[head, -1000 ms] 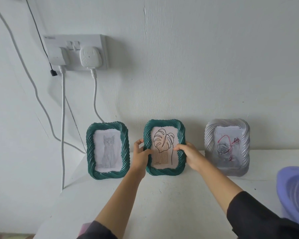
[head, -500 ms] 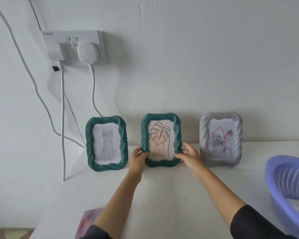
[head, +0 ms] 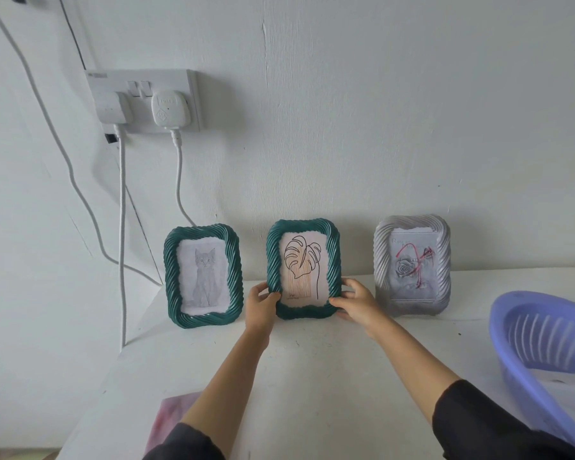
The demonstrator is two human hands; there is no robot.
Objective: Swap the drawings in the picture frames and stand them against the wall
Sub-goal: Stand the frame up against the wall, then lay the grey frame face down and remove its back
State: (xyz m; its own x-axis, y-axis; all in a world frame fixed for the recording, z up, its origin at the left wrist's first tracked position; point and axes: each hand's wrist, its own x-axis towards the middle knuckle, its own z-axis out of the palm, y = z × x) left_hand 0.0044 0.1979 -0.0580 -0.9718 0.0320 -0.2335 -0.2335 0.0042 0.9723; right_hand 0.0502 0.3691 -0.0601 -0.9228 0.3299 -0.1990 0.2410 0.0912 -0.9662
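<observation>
Three picture frames stand on a white table [head: 312, 376] against the wall. The left green frame [head: 202, 275] holds a cat drawing. The middle green frame [head: 304, 268] holds a leaf line drawing and leans upright on the wall. My left hand [head: 259, 305] grips its lower left edge and my right hand [head: 356, 302] grips its lower right corner. The silver frame [head: 412, 265] at the right holds a rose drawing with a red ribbon.
A purple plastic basket [head: 545, 346] sits at the table's right side. A wall socket [head: 143, 99] with two plugs hangs above the cat frame, and white cables [head: 123, 227] drop beside the table's left edge. A pink sheet [head: 170, 419] lies near the front.
The leaf frame has been set back against the wall, and both hands have slid down from its sides to its lower corners. The camera has tilted.
</observation>
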